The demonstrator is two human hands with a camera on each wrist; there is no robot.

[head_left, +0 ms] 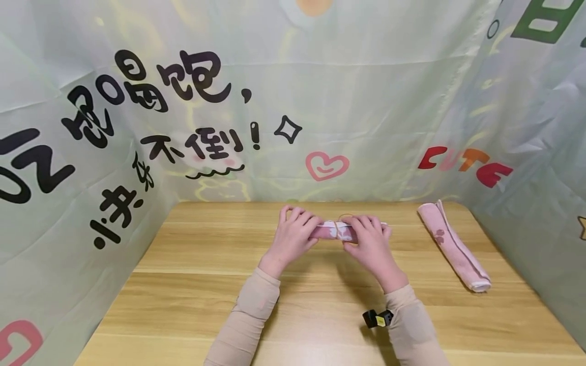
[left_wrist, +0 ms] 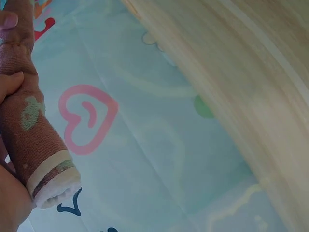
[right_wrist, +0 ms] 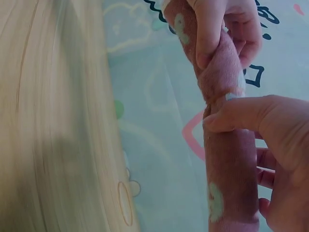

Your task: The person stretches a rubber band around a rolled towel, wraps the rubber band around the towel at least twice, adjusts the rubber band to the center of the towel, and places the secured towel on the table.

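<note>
A rolled pink towel [head_left: 326, 232] with pale patches is held crosswise above the far part of the table. My left hand [head_left: 294, 230] grips its left part, and my right hand [head_left: 372, 243] grips it right of the middle. A thin tan band [head_left: 337, 230] goes round the roll between the hands. In the right wrist view the towel [right_wrist: 231, 164] is pinched in at the band, with my right thumb pressed beside it. The left wrist view shows the towel's striped white end [left_wrist: 55, 181] sticking out past my left hand [left_wrist: 13, 198].
Another rolled pink towel [head_left: 455, 249], with a darker print, lies slanted at the right of the wooden table [head_left: 192, 284]. Printed cloth walls [head_left: 366, 112] stand along the table's back and sides. A small black device [head_left: 378, 318] sits by my right sleeve.
</note>
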